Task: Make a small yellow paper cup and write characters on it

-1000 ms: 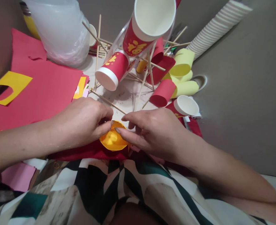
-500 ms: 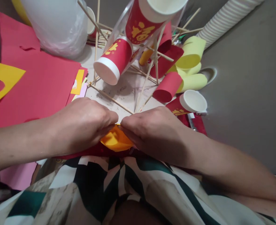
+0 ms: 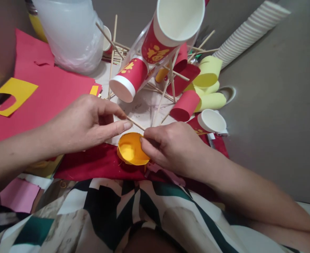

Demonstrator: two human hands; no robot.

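Near the frame's centre, the right hand (image 3: pixel 174 147) has its grip clamped on a thin, rounded orange paper cup (image 3: pixel 130 151); the left hand (image 3: pixel 89 121) has its grip apart.

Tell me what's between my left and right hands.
In the head view, a wooden stick shows in the gap between them; lower in the picture is the orange paper cup, its rim pinched by your right hand.

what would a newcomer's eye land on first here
Probably the large red paper cup with gold lettering at top centre. Next, the round orange paper bowl just below centre, rim pinched by the right hand. A long, white, ridged column slants across the upper right.
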